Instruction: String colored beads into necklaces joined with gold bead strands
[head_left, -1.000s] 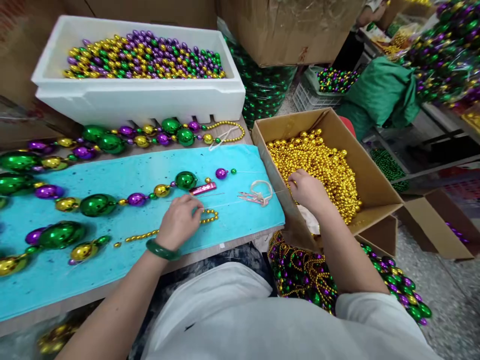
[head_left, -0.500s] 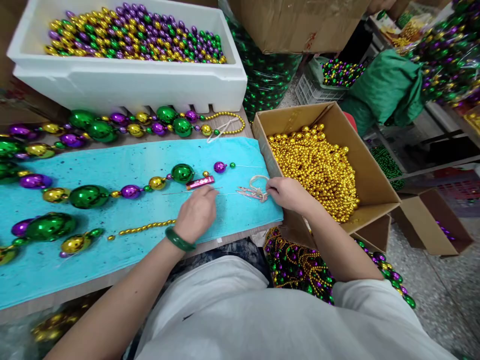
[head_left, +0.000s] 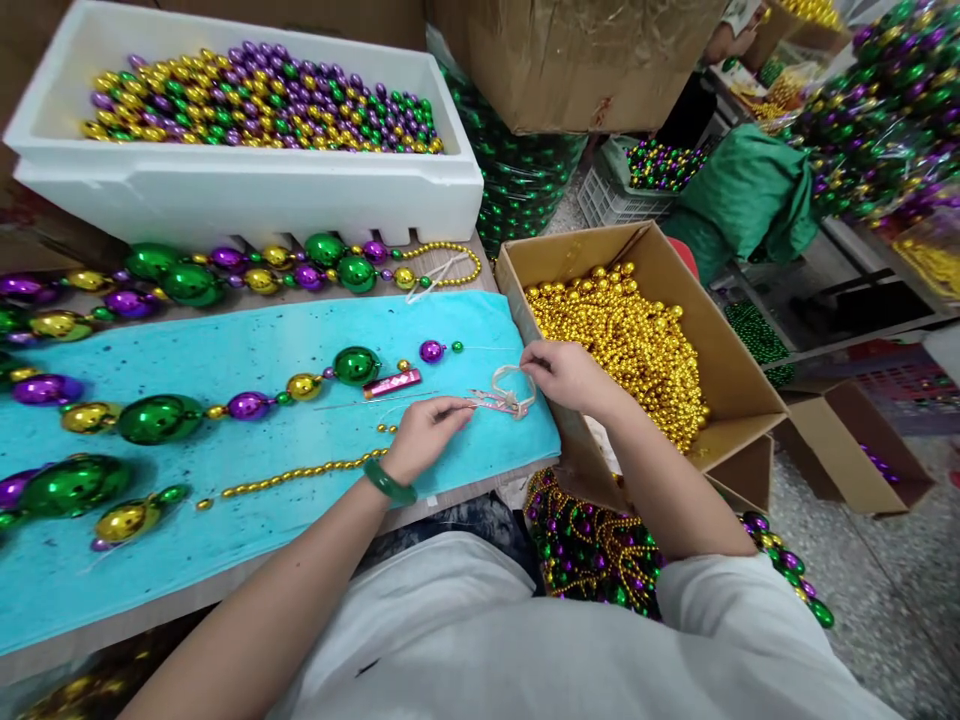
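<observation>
- Along the centre of the frame my turquoise cloth ran to its right edge, which stopped just short of the cardboard box of gold beads; bare cloth lay open below the gold bead strand toward the lower left.
- Above the cloth, a white foam box of mixed beads closed off the upper left, with a finished strand of big beads lying along its foot.
- Near the cloth's right end lay a small pair of pink-handled snips, pale and slim, with a loop of whitish cord curled over them.
- My left hand rested on the cloth, thumb and forefinger pinched together on the handle end of the snips.
- My right hand hovered over the cloth's right edge, fingertips closed on the cord loop beside the snips.
- Left of both hands a pink lighter-like stick lay near the green bead at the end of a half-strung strand, clear of my fingers.
</observation>
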